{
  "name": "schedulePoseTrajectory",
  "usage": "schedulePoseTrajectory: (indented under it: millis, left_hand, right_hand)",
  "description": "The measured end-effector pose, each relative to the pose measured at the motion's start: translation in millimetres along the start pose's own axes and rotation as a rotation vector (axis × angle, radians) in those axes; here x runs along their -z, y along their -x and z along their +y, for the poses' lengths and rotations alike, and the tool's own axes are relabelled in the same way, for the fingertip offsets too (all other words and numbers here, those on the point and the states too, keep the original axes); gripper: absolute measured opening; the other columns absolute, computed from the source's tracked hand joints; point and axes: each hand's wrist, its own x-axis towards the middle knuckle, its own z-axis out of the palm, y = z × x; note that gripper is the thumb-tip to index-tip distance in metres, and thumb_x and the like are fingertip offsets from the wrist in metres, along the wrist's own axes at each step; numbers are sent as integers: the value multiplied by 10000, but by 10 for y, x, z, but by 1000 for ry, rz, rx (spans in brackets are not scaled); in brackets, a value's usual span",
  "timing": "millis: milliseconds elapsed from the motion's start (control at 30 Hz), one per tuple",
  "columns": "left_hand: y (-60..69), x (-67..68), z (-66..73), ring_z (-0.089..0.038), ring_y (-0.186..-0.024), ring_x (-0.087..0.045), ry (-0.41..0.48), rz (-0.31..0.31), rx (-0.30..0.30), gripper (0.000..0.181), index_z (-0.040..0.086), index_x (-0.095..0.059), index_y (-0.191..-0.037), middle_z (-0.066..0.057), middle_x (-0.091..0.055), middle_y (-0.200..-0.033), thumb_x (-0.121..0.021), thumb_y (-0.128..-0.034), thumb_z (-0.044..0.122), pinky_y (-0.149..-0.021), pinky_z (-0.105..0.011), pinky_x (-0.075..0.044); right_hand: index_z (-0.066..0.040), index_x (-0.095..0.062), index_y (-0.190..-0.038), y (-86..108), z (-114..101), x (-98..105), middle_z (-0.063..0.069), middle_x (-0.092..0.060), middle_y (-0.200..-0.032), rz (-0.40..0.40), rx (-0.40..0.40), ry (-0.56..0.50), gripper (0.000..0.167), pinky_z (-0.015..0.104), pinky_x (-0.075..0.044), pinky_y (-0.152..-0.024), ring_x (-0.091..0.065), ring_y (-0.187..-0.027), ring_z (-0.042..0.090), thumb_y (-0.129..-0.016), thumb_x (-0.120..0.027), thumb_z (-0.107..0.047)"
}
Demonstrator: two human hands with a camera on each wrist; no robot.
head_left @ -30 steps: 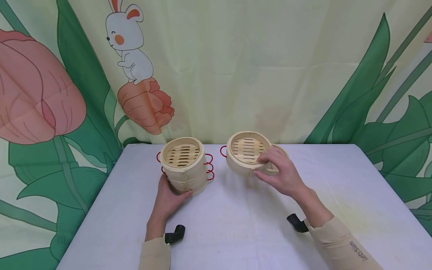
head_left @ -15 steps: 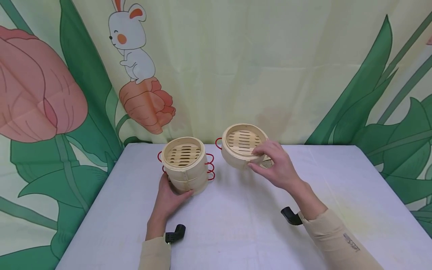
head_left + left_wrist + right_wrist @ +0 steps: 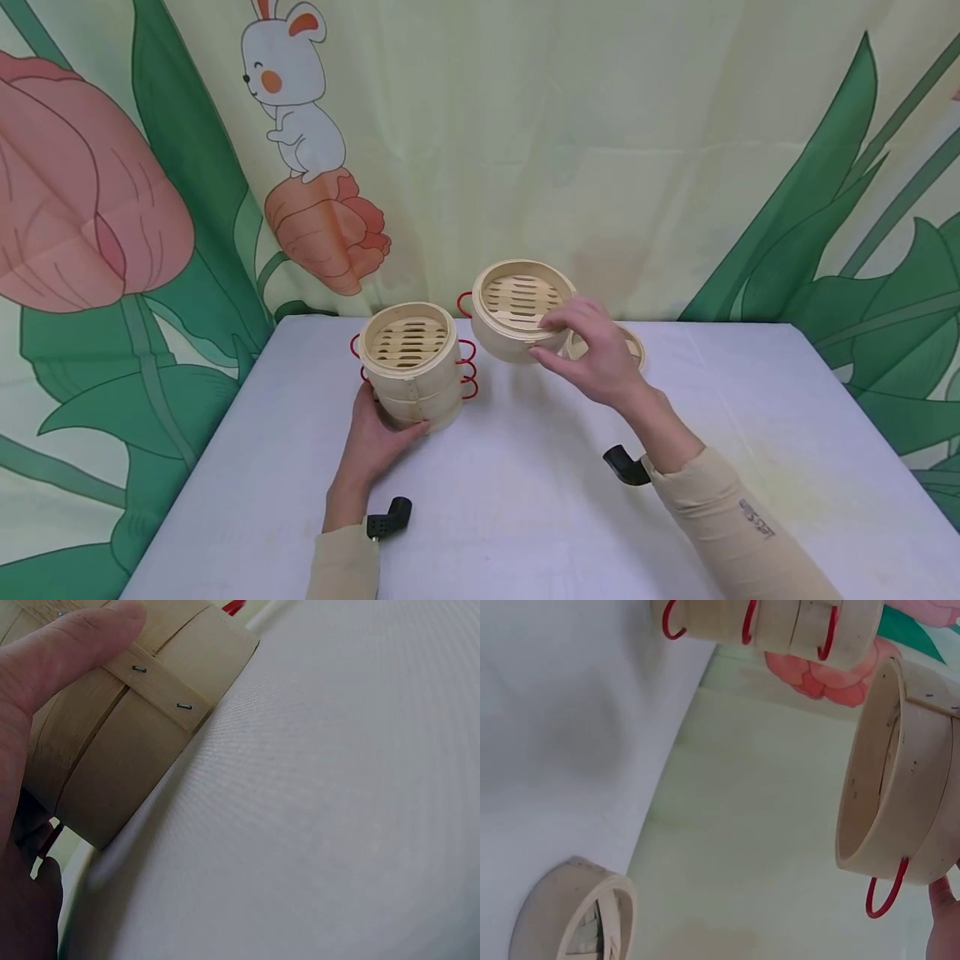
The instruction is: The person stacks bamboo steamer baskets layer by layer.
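Observation:
A stack of bamboo steamer baskets [image 3: 414,390] with red loop handles stands upright on the table's left-centre. My left hand [image 3: 377,442] grips its lower part from the near left side; the left wrist view shows the thumb [image 3: 67,652] across the stapled bamboo wall. My right hand [image 3: 600,357] pinches the near right rim of another steamer basket [image 3: 497,335], held in the air right of the stack, slightly tilted, its slatted floor showing. In the right wrist view this basket [image 3: 922,772] hangs apart from the stack [image 3: 772,622].
Behind my right hand lies a round bamboo piece [image 3: 637,344], partly hidden; the right wrist view shows woven strips inside that piece [image 3: 544,907], perhaps a lid. A white cloth covers the table [image 3: 525,517]. A printed curtain [image 3: 600,167] hangs behind its far edge.
My right hand has carried its basket up and leftward toward the stack, uncovering more of the round piece behind it. The left hand and the stack stay put.

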Motion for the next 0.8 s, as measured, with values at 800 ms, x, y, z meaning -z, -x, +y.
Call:
schedulePoseTrajectory:
  millis: [800]
  left_hand:
    - [0, 8, 17, -304, -1424, -300, 17, -11, 1, 1158, 27, -216, -1542, -185, -323, -1514, -950, -691, 309, -1170, -498, -231]
  right_hand:
    - [-36, -707, -963, -360, -195, -488, 71, -683, -949, 19, 13, -30, 297, 417, -377, -989, -554, -1004, 285, -728, -888, -42]
